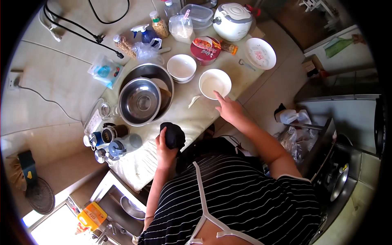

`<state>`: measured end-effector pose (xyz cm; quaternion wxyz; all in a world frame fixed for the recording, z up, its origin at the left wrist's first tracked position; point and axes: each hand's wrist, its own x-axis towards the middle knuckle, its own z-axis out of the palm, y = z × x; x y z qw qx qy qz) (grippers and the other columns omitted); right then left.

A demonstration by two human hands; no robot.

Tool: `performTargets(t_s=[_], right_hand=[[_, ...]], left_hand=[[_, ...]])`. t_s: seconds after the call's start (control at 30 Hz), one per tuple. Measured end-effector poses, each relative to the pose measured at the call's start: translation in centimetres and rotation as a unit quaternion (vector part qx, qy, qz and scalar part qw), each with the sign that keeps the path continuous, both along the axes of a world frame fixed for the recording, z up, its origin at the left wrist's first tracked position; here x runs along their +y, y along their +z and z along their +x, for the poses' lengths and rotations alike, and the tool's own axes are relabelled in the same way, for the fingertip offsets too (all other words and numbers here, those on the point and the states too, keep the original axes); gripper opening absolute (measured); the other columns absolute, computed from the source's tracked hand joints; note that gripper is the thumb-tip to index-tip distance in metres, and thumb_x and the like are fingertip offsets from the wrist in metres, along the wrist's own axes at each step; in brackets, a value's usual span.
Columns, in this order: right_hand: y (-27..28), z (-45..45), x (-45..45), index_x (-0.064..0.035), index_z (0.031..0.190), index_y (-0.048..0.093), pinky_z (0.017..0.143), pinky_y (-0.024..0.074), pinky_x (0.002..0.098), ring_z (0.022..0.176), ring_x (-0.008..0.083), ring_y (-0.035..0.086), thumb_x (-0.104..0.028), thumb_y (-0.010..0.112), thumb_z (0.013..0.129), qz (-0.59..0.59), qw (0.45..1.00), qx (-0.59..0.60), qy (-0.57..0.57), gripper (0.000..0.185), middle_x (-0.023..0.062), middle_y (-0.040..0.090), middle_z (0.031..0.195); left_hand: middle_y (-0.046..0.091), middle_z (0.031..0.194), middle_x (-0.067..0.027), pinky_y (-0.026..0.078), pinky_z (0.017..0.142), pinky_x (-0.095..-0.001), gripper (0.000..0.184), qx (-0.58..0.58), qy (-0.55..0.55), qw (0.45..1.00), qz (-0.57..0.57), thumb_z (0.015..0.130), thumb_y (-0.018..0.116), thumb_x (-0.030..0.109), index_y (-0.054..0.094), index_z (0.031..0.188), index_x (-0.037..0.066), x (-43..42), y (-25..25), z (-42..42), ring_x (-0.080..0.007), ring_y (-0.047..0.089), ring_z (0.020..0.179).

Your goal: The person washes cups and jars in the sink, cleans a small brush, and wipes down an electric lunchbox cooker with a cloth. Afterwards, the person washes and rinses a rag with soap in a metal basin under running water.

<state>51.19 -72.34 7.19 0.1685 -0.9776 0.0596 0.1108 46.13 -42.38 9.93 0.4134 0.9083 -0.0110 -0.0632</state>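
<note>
My left hand is closed around a bunched black cloth at the table's near edge. Its fingers wrap the left side of the bundle. My right hand reaches over the table with its index finger stretched out and another finger apart below it. That fingertip is at the near rim of a white bowl; whether it touches, I cannot tell. The bowl's inside looks bare. A small pale strip lies on the table between the bowl and the metal basins.
Nested metal basins and stacked white bowls stand farther back. Behind are a red noodle tub, a rice cooker and a white plate. Bottles and a jar crowd the left edge. An open drawer is at right.
</note>
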Motion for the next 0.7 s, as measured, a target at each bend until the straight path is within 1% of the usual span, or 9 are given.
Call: performTargets(t_s=[0.03, 0.1, 0.13, 0.2, 0.23, 0.4, 0.47, 0.6, 0.7], right_hand=[[-0.9, 0.4, -0.3, -0.019, 0.133, 0.045, 0.066, 0.051, 0.0435, 0.08, 0.0338, 0.063, -0.026, 0.065, 0.084, 0.003, 1.0, -0.001, 0.0, 0.052, 0.0142, 0.062, 0.092], [-3.0, 1.0, -0.9, -0.0154, 0.112, 0.058, 0.063, 0.0496, 0.0434, 0.08, 0.0316, 0.063, -0.025, 0.065, 0.084, -0.002, 0.998, -0.056, -0.005, 0.03, 0.011, 0.062, 0.088], [-3.4, 0.7, -1.3, -0.0154, 0.112, 0.058, 0.063, 0.0496, 0.0434, 0.08, 0.0316, 0.063, -0.025, 0.065, 0.084, -0.001, 0.998, -0.058, -0.011, 0.03, 0.011, 0.062, 0.088], [-3.2, 0.1, -2.7, -0.0125, 0.092, 0.061, 0.061, 0.0483, 0.0431, 0.078, 0.0298, 0.062, -0.025, 0.065, 0.083, 0.041, 0.976, -0.212, -0.033, 0.015, 0.0086, 0.062, 0.085], [-3.2, -0.6, -3.6, -0.0126, 0.09, 0.063, 0.061, 0.0475, 0.0426, 0.077, 0.0291, 0.062, -0.025, 0.066, 0.083, 0.051, 0.97, -0.234, -0.045, 0.015, 0.0085, 0.061, 0.085], [-1.6, -4.3, -10.2, -0.0128, 0.097, 0.063, 0.063, 0.0486, 0.0384, 0.077, 0.0281, 0.061, -0.016, 0.067, 0.082, 0.094, 0.94, -0.316, -0.083, 0.016, 0.0079, 0.061, 0.085], [-0.4, -4.9, -13.7, -0.0103, 0.101, 0.062, 0.064, 0.0491, 0.0371, 0.076, 0.0273, 0.061, -0.012, 0.066, 0.083, 0.064, 0.911, -0.347, -0.215, 0.018, 0.0093, 0.061, 0.089], [-1.0, -2.8, -25.5, -0.0051, 0.107, 0.061, 0.066, 0.0493, 0.0348, 0.077, 0.025, 0.061, -0.017, 0.062, 0.089, 0.021, 0.858, -0.421, -0.294, 0.021, 0.0119, 0.062, 0.094], [-2.7, 0.6, -33.7, -0.0052, 0.11, 0.06, 0.063, 0.049, 0.0313, 0.071, 0.0185, 0.061, -0.025, 0.056, 0.095, 0.153, 0.834, -0.345, -0.403, 0.025, 0.0086, 0.063, 0.094]], left_hand=[[0.049, 0.121, -0.0179, 0.049, 0.091, -0.043, 0.085, 0.0, -0.014, 1.0, 0.02, 0.06, 0.076, 0.0, 0.043, 0.136, 0.019, -0.3, -0.2, 0.4, -0.0387, 0.053, 0.109], [0.048, 0.121, -0.018, 0.05, 0.089, -0.0442, 0.086, -0.014, -0.055, 0.998, 0.039, 0.061, 0.074, 0.001, 0.041, 0.137, 0.021, -0.7, -0.5, 1.3, -0.0397, 0.053, 0.109], [0.047, 0.121, -0.0179, 0.05, 0.088, -0.0449, 0.086, -0.012, -0.072, 0.996, 0.046, 0.062, 0.073, 0.001, 0.04, 0.138, 0.022, -0.9, -0.7, 1.8, -0.04, 0.054, 0.108], [0.046, 0.122, -0.0182, 0.051, 0.086, -0.0458, 0.087, -0.016, -0.094, 0.994, 0.05, 0.063, 0.072, 0.001, 0.037, 0.139, 0.024, -1.1, -1.8, 3.1, -0.0412, 0.054, 0.107], [0.046, 0.122, -0.0185, 0.051, 0.086, -0.046, 0.088, -0.019, -0.096, 0.994, 0.053, 0.063, 0.072, 0.001, 0.036, 0.139, 0.024, -1.3, -2.3, 3.6, -0.0416, 0.054, 0.107], [0.038, 0.131, -0.0217, 0.052, 0.082, -0.0472, 0.09, 0.01, -0.134, 0.986, 0.101, 0.062, 0.072, 0.001, 0.035, 0.14, 0.028, -4.2, -3.6, 5.9, -0.0443, 0.054, 0.106], [0.038, 0.131, -0.0219, 0.052, 0.082, -0.0472, 0.091, 0.006, -0.138, 0.986, 0.099, 0.062, 0.071, 0.0, 0.035, 0.14, 0.028, -5.8, -3.3, 6.5, -0.0442, 0.053, 0.107], [0.037, 0.132, -0.0216, 0.052, 0.082, -0.0473, 0.092, 0.009, -0.118, 0.988, 0.098, 0.06, 0.07, -0.002, 0.036, 0.14, 0.028, -11.1, -2.4, 7.9, -0.0438, 0.052, 0.109], [0.037, 0.132, -0.0221, 0.052, 0.082, -0.0474, 0.092, 0.007, -0.103, 0.989, 0.105, 0.06, 0.068, -0.003, 0.036, 0.14, 0.028, -15.9, -2.5, 9.4, -0.0436, 0.052, 0.11]])
